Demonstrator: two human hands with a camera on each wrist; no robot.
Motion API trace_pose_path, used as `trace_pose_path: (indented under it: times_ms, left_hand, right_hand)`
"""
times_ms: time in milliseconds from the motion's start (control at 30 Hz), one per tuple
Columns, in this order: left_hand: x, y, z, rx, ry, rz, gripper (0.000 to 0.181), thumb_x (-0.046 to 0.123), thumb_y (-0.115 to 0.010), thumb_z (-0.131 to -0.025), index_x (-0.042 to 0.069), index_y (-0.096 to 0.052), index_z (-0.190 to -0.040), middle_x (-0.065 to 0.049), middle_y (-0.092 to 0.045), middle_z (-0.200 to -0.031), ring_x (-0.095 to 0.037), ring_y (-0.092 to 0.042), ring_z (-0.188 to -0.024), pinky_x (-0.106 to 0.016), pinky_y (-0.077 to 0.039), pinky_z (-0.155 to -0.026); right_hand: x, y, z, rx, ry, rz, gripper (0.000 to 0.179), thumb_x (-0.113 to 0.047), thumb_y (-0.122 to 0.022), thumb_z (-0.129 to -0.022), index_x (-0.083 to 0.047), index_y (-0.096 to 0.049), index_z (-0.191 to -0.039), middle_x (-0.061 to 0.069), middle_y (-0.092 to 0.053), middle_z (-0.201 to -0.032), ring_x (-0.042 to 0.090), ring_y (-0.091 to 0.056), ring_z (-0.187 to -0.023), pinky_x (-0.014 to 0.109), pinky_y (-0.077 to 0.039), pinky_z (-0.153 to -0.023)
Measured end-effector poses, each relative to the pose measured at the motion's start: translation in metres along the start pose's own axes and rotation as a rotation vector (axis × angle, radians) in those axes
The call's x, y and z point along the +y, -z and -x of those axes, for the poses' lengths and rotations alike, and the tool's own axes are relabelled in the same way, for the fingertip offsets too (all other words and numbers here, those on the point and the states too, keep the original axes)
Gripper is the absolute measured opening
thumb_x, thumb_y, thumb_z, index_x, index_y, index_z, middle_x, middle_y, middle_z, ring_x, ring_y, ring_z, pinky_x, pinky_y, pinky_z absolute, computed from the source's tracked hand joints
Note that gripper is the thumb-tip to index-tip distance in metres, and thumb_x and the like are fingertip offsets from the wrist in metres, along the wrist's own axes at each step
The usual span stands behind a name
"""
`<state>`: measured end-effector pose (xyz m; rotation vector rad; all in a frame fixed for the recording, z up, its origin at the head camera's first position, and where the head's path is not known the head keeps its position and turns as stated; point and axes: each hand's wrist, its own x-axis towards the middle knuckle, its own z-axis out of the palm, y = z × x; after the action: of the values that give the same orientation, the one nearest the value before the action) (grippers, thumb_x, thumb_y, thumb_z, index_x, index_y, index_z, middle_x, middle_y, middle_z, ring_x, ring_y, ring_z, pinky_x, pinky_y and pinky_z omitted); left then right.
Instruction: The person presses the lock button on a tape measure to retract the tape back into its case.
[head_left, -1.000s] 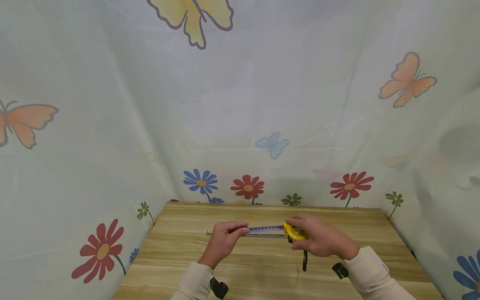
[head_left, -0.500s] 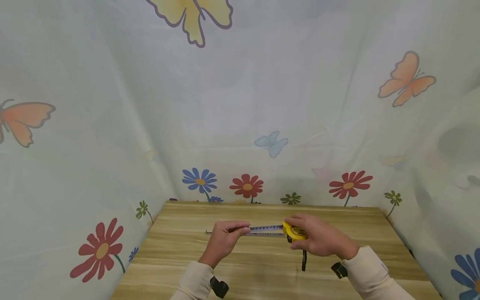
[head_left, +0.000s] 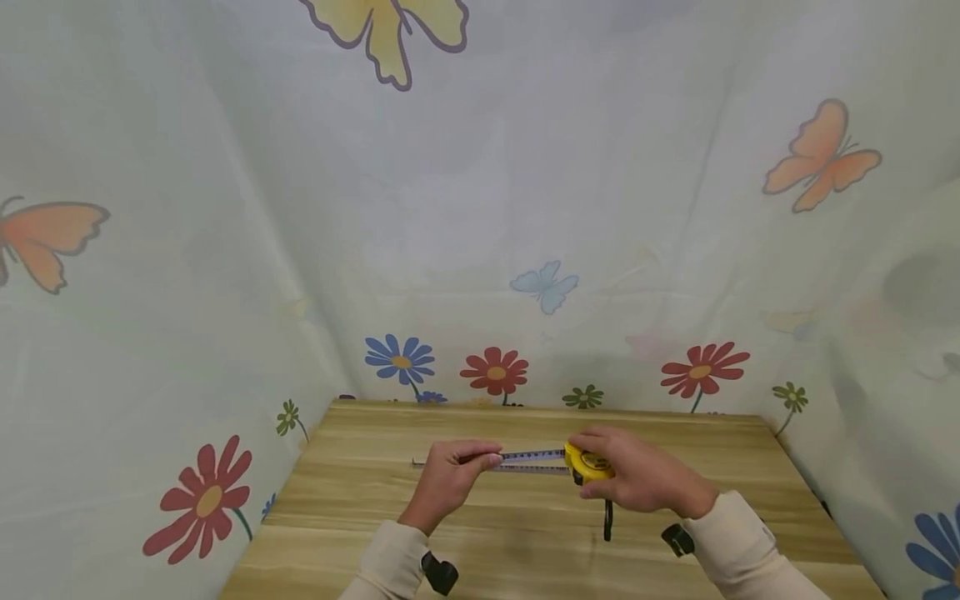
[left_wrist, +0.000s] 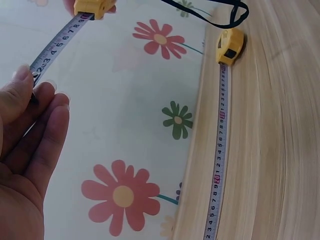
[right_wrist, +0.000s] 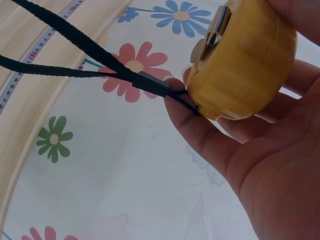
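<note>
My left hand (head_left: 450, 479) pinches the end of a pulled-out measuring blade (left_wrist: 56, 46) between thumb and fingers. The blade runs to a yellow tape measure (head_left: 588, 463), whose case my right hand (head_left: 648, 479) grips from the side. A black wrist strap (head_left: 608, 521) hangs from this case; in the right wrist view its metal clip also shows. Below the hands, a second yellow tape measure (left_wrist: 231, 47) lies on the wooden table (head_left: 375, 533), its own blade (left_wrist: 218, 150) stretched along the surface. The head view shows that blade's hooked end left of my left hand; its case is hidden there.
A pale cloth (head_left: 450, 217) printed with butterflies and flowers walls in the table at the back and both sides. The table's back edge (head_left: 547, 408) meets it. A black wrist camera (head_left: 439, 573) sits at my left cuff, another (head_left: 678, 540) at my right.
</note>
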<state>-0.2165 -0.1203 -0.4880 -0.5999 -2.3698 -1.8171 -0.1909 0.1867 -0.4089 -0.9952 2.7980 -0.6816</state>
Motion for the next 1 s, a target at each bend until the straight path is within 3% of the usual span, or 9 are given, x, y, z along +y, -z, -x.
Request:
trace_pose_path:
  times_ms: [533, 1000]
  left_hand:
    - [-0.0012, -0.0032, -0.0026, -0.018, -0.007, 0.008, 0.019, 0.027, -0.076, -0.096, 0.017, -0.083, -0.112, -0.006, -0.081, -0.111, -0.012, -0.078, -0.101, -0.023, -0.061, -0.087]
    - [0.0007, -0.0069, -0.0019, -0.029, -0.013, 0.009, 0.022, 0.03, -0.075, -0.097, 0.017, -0.083, -0.113, -0.007, -0.081, -0.112, -0.011, -0.077, -0.101, -0.023, -0.061, -0.087]
  right_hand:
    - [0.0004, 0.0003, 0.0005, 0.002, -0.012, 0.012, 0.064, -0.04, -0.077, -0.095, -0.007, -0.059, -0.146, 0.011, -0.061, -0.143, 0.013, -0.06, -0.104, 0.035, -0.057, -0.088]
    - [-0.0022, -0.001, 0.0024, 0.01, -0.007, 0.014, 0.062, -0.038, -0.078, -0.094, -0.008, -0.06, -0.145, 0.01, -0.062, -0.14, 0.011, -0.058, -0.101, 0.032, -0.056, -0.084]
